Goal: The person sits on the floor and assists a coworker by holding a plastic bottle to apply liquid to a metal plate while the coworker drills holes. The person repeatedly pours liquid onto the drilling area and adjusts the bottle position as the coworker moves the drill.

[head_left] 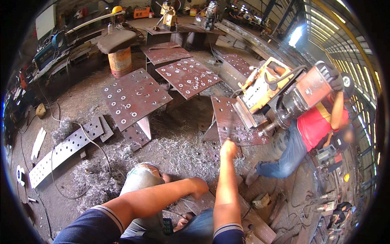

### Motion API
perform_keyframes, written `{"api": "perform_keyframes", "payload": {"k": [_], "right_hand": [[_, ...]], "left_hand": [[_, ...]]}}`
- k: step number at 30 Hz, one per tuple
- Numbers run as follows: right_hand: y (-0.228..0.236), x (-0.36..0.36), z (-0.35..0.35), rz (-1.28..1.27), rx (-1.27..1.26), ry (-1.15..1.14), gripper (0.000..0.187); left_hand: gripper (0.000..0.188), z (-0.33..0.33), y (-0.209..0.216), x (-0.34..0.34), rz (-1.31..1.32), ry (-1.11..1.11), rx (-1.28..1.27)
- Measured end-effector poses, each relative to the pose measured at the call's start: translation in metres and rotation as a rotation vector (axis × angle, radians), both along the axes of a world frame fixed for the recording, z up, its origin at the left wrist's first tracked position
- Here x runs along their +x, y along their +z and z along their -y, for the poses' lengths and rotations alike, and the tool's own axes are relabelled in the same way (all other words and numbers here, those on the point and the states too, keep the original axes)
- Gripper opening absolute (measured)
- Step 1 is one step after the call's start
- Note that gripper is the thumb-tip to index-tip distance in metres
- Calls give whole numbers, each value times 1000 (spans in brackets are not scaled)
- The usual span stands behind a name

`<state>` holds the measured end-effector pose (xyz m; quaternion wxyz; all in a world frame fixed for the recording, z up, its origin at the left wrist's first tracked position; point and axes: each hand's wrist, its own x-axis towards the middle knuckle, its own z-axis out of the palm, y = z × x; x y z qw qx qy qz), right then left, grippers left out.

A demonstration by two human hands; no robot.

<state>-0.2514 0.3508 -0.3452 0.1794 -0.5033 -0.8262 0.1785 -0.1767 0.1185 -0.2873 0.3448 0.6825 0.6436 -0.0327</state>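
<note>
My right hand is closed round the near end of a thin dark rod, blurred, which points away over a drilled brown steel plate. On that plate stands a magnetic drill with a yellow body and a red-and-grey motor; its bit end is just right of the rod. My left hand hangs low between my knees, above a piece of steel; its fingers are turned away and hidden. A co-worker in a red shirt leans behind the drill, one gloved hand on top of its motor.
More drilled plates lie on supports ahead. Metal shavings cover the floor. At left lie a long perforated strip and a cable. Farther back are a padded drum stool and another yellow drill.
</note>
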Motion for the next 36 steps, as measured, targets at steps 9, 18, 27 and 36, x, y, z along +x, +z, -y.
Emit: {"api": "perform_keyframes", "payload": {"k": [9, 18, 27, 36], "right_hand": [[8, 15, 42, -446, -382, 431, 40], [8, 137, 25, -56, 292, 652, 25], [27, 175, 5, -90, 154, 676, 30], [-95, 359, -44, 179, -610, 508, 34]], "left_hand": [[33, 6, 0, -2, -17, 61, -10], [32, 22, 6, -14, -39, 111, -19], [29, 11, 3, -12, -24, 108, 42], [30, 1, -3, -12, 13, 67, 51]]}}
